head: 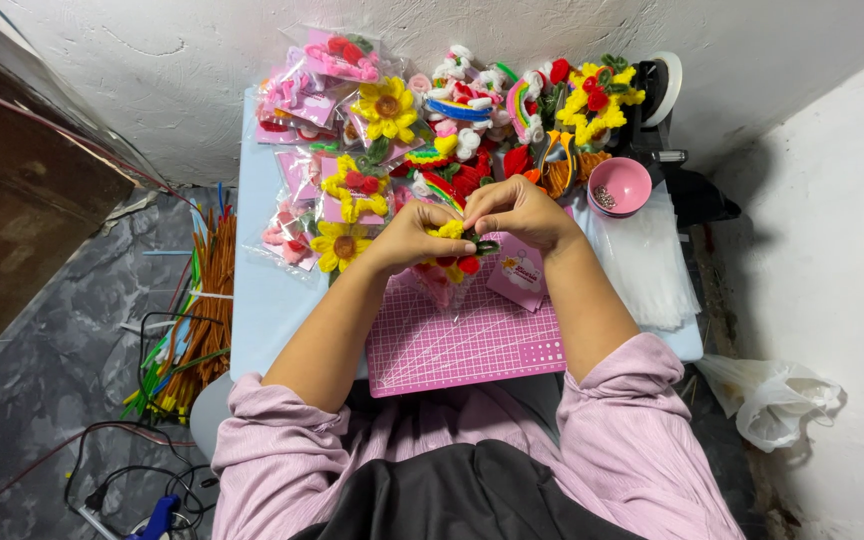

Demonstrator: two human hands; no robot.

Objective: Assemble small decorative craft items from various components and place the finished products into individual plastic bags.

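**Both hands pinched on a fuzzy pipe-cleaner flower**

Pink ribbed sleeves (642,420) sit closest to my lens, two of them, pushed up past the elbows. Further out, my left hand (414,238) and right hand (520,208) meet fingertip to fingertip, fingers curled tight around one small pipe-cleaner flower (460,250): fuzzy yellow loops, a red tuft, a dark green twist. It hangs just above the top edge of the pink cutting mat (462,345), a flat rectangle ruled with a fine white grid. One pink card (517,272) lies under my right wrist.

Beyond my knuckles, the pale blue table (257,290) carries a heap of plush flowers in glossy clear bags; I count three yellow sunflowers (342,245) among them, the rest too jumbled to count. One round pink bowl (620,185) holds small dark bits. A stack of clear sleeves (647,265) lies at the right edge. On the floor to the left, a loose bundle of coloured pipe-cleaner stems (202,310).
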